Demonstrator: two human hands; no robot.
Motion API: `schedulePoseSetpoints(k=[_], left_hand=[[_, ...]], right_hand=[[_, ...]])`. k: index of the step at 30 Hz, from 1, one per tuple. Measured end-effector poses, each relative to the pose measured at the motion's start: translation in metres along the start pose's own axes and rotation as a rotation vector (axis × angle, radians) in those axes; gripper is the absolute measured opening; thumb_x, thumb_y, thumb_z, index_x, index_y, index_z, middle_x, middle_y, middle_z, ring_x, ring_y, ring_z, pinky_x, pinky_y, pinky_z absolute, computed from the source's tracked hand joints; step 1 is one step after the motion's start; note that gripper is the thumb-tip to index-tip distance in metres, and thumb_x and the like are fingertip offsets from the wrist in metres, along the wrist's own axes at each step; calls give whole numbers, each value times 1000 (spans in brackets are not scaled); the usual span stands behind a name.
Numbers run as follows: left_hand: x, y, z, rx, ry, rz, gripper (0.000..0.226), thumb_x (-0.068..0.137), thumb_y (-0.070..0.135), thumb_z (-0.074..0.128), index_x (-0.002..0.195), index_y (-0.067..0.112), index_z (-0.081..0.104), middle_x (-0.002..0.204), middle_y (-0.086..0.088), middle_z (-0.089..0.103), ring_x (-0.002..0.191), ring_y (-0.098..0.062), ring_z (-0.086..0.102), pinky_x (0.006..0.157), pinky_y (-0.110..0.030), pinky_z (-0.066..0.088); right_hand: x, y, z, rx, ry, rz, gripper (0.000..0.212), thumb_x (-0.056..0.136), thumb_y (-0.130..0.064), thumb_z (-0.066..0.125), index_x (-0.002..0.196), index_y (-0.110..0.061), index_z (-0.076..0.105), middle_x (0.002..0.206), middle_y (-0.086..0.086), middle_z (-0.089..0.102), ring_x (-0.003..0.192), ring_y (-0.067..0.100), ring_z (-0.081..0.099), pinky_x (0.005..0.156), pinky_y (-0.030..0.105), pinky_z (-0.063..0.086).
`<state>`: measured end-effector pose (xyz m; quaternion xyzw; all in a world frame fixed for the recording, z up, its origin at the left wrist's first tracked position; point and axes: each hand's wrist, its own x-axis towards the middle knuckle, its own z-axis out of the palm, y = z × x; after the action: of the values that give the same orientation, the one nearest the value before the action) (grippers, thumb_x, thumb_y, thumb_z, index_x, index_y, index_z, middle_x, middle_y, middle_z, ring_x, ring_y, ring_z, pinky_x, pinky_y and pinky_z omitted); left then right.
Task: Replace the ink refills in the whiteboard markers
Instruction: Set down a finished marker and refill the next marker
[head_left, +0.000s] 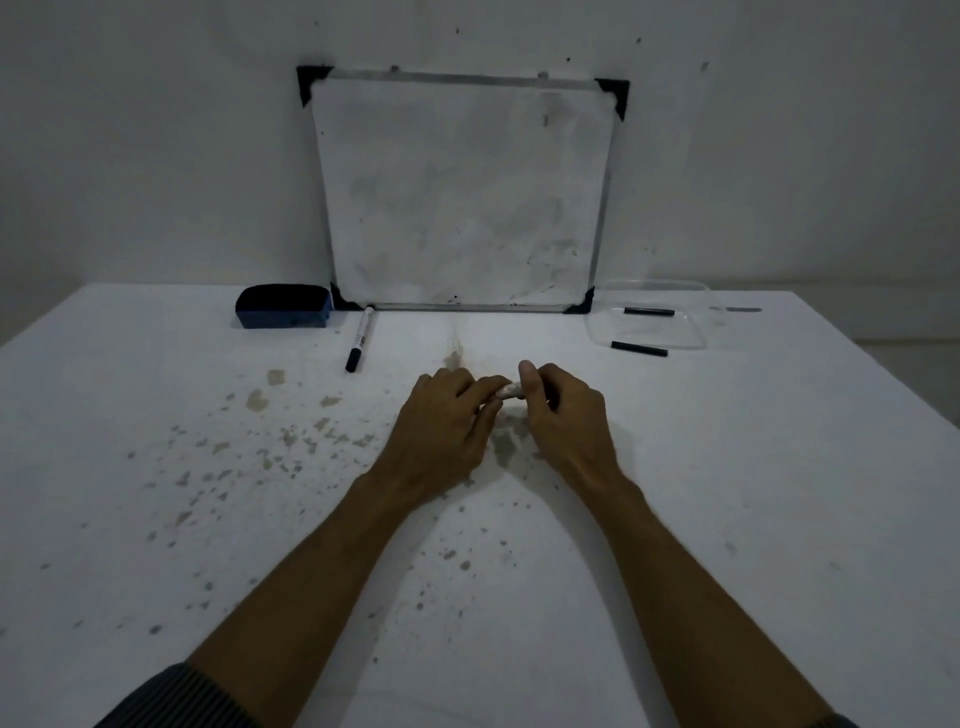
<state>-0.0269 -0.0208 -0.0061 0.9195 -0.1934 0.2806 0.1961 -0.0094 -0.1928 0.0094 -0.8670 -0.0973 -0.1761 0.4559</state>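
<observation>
My left hand (447, 415) and my right hand (558, 410) meet over the middle of the white table, both closed on one whitish marker (510, 390). Only a short piece of it shows between the fingertips; the rest is hidden in the hands. A second white marker with a black cap (361, 339) lies further back on the left, in front of the whiteboard. One black ink refill (649, 311) lies inside a clear plastic tray (691, 332) at the back right. Another black refill (639, 348) rests at the tray's front edge.
A small whiteboard (462, 192) leans against the wall at the table's back edge. A blue eraser (284, 306) sits to its left. The table surface (208, 467) is speckled with brownish stains. The table's right edge runs close behind the tray.
</observation>
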Motion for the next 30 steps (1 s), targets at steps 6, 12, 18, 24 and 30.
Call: schedulePoseSetpoints(k=[6,12,18,24,30], left_hand=[[0,3,4,-108,-34,46,36,108,33,42,130,14,64,102,-7,68,83,-21,61,74,-39,54],[3,8,-5,-135,-52,101,38,109,36,42,125,13,68,89,-3,72,68,-19,64,59,-30,53],[11,0,-40,-786,-583,-311,30,107,37,50,96,41,78,68,8,63,55,-11,47,51,-19,39],[3,0,-32,-511,-353,-205,33,106,37,55,132,25,71,102,17,76,76,4,65,75,-11,52],[-4,0,-19,-74,-64,116,40,107,42,45,131,21,70,96,1,77,74,-13,67,64,-22,52]], right_hand=[[4,1,1,39,31,58,68,105,-49,38,69,-1,70,61,10,68,57,23,65,60,35,57],[9,5,-3,-72,144,-129,56,104,-13,41,48,-16,43,39,-2,42,32,15,38,39,25,29],[-1,-2,-5,-67,41,-391,49,100,-12,40,53,-5,54,40,4,47,31,11,32,39,15,23],[0,-14,-1,-18,-86,88,67,107,-49,31,53,-12,47,49,1,47,46,14,44,53,27,42],[3,-16,-4,-66,-52,153,48,106,-20,37,61,-4,48,57,10,50,51,20,43,56,35,40]])
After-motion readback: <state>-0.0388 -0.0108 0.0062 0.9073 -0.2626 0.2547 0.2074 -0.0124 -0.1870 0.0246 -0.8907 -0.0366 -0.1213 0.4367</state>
